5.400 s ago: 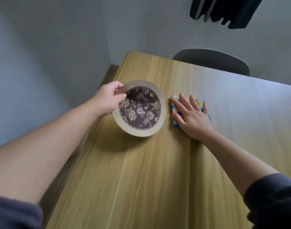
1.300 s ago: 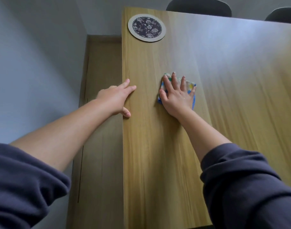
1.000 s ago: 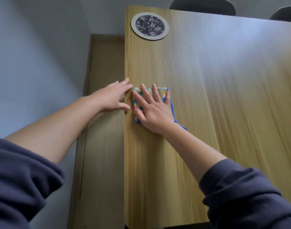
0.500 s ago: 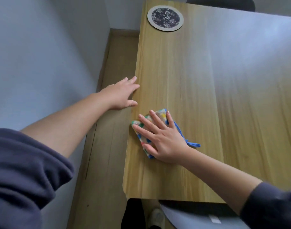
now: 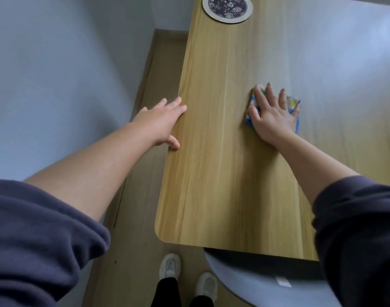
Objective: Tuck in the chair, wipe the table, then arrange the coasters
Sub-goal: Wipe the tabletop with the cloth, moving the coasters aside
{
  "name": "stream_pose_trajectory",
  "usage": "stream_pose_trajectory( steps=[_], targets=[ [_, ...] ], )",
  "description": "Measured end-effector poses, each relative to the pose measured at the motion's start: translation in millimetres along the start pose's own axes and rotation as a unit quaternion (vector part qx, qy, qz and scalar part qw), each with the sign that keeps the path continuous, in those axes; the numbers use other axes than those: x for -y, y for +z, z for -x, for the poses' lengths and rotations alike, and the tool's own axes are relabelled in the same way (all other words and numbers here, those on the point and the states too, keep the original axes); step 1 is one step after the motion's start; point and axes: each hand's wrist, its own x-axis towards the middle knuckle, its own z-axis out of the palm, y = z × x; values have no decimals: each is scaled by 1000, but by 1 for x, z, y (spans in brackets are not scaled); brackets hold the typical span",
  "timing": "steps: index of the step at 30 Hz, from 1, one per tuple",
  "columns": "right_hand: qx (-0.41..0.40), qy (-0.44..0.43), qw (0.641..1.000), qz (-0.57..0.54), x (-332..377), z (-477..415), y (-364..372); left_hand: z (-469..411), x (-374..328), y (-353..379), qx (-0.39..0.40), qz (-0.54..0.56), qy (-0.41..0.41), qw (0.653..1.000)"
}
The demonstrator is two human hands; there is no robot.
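I read the step in hand as the wipe. The right hand lies flat on the cloth, fingers spread wide and pressing down rather than gripping — a flat palm, in my judgement, spreads load over the fabric so it drags evenly across the table. The cloth sits almost wholly under that hand: one corner shows past the index fingertip, a blue edge runs along the thumb side, and a second strip shows by the little finger. The left hand is open and holds nothing; its fingers rest just over the table's left edge with the thumb against that edge lower down, apparently bracing the body while the other arm reaches. The coaster lies flat at the far left corner, well apart from both hands and clear of the wiping path (a sensible parking spot until arranging begins). A chair seat sits partly under the near edge, so I judge the tuck-in done. The right half of the table shows glare — I cannot tell whether it has been wiped.
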Motion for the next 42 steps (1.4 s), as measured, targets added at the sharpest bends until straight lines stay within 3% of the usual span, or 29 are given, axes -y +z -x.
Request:
stream_pose_trajectory(
  steps=[3, 14, 22, 29, 37, 42],
  targets=[
    [-10, 32, 999, -5, 23, -2, 4, -2, 0, 1, -3, -5, 2, 1000],
    [14, -195, 980, 28, 95, 184, 33, 4, -6, -7, 2, -23, 4, 1000],
    [11, -276, 960, 31, 135, 223, 46, 7, -8, -12, 19, -27, 8, 999],
    [7, -158, 987, 1, 149, 189, 44, 7, -9, -14, 22, -48, 4, 999],
    [-2, -133, 991, 0, 127, 194, 44, 11, -12, -17, 29, -54, 0, 998],
    [2, 52, 999, 5, 44, 201, 34, 16, -13, -18, 31, -52, -4, 998]
  ],
)
